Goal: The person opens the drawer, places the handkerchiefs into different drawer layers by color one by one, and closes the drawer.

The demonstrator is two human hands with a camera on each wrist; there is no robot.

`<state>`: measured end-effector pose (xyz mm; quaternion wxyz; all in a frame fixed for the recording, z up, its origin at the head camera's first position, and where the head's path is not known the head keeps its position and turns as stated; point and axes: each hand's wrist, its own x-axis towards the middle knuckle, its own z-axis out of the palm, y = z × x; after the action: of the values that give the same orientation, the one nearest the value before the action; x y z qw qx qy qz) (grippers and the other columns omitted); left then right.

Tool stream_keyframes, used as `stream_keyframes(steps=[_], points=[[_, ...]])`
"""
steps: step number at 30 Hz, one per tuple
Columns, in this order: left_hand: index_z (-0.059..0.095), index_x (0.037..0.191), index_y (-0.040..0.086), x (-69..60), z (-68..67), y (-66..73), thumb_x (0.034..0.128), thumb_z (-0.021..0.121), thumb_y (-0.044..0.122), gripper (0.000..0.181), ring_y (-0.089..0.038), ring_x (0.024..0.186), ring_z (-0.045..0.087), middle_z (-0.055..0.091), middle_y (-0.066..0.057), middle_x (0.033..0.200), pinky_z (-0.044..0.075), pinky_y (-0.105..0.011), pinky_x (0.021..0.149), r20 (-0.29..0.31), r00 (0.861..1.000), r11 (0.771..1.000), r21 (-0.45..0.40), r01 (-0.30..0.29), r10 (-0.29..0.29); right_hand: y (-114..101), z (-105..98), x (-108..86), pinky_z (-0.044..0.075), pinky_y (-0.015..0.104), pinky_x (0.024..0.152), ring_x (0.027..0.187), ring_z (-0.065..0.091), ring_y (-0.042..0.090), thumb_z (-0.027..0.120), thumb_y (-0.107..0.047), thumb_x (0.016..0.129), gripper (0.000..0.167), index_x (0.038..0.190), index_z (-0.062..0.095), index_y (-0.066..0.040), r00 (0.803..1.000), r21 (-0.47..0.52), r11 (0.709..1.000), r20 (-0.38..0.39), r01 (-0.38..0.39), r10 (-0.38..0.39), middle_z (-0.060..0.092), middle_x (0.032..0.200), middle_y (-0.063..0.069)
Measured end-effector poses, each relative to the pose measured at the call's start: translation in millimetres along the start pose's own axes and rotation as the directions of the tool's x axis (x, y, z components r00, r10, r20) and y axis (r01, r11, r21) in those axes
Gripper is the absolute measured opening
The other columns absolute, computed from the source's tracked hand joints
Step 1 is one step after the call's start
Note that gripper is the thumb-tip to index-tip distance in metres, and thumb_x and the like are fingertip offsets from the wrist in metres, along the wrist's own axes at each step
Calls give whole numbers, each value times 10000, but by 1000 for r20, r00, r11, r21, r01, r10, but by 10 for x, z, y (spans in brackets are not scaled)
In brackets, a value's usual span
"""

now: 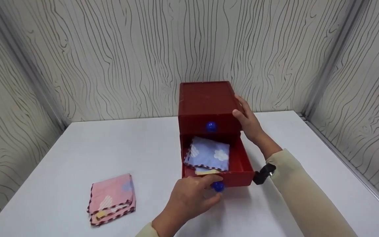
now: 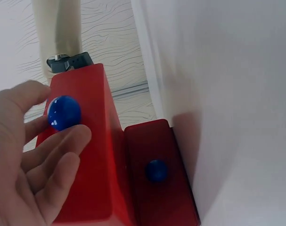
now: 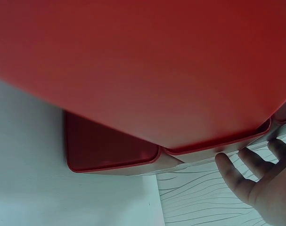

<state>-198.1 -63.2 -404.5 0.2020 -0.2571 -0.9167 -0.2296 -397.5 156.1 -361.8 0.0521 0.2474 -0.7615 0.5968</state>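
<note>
A red two-drawer box (image 1: 206, 97) stands toward the back, its lower drawer (image 1: 242, 179) pulled out. My left hand (image 1: 191, 197) curls its fingers about the blue knob (image 2: 64, 113) of that drawer, the knob lying between thumb and fingers. A folded blue cloth with white cloud shapes (image 1: 208, 153) lies in the drawer, over part of a yellowish cloth (image 1: 206, 171). My right hand (image 1: 250, 123) rests against the box's right side near the top, fingers extended, with the thumb by the front edge. The right wrist view shows its fingertips beside the box.
A folded pink cloth with a striped edge (image 1: 112, 199) lies on the white table (image 1: 127, 141), left of the box. Another blue knob (image 1: 211, 126) is on the upper drawer. Wood-patterned panels (image 1: 137, 59) stand behind and on both sides.
</note>
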Motion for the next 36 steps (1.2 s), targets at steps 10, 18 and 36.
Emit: stream_keyframes(steps=[10,18,36], points=[[719,1012,294,69,29,8,811,744,329,206,30,712,644,738,131,845,550,-200,745,-17,997,996,-40,79,-80,-28,2,-1,506,417,864,1260,486,325,407,-358,964,634,1543,159,-290,1000,-19,1000,-9,-11,11,308,1551,63],[717,1004,283,137,51,-90,796,756,330,217,25,659,580,723,121,803,526,-168,672,-50,993,993,-53,104,-107,-11,21,5,433,479,987,1303,445,318,409,-345,967,635,1546,157,-277,1000,-7,1000,-17,-2,2,296,1558,90],[718,1020,280,347,108,-180,801,747,366,237,-27,646,519,697,80,752,481,-167,621,-85,981,983,-76,169,-175,-201,100,-67,193,536,1151,1431,256,297,363,-299,960,655,1552,113,-173,1000,79,997,-7,-7,7,203,1592,102]])
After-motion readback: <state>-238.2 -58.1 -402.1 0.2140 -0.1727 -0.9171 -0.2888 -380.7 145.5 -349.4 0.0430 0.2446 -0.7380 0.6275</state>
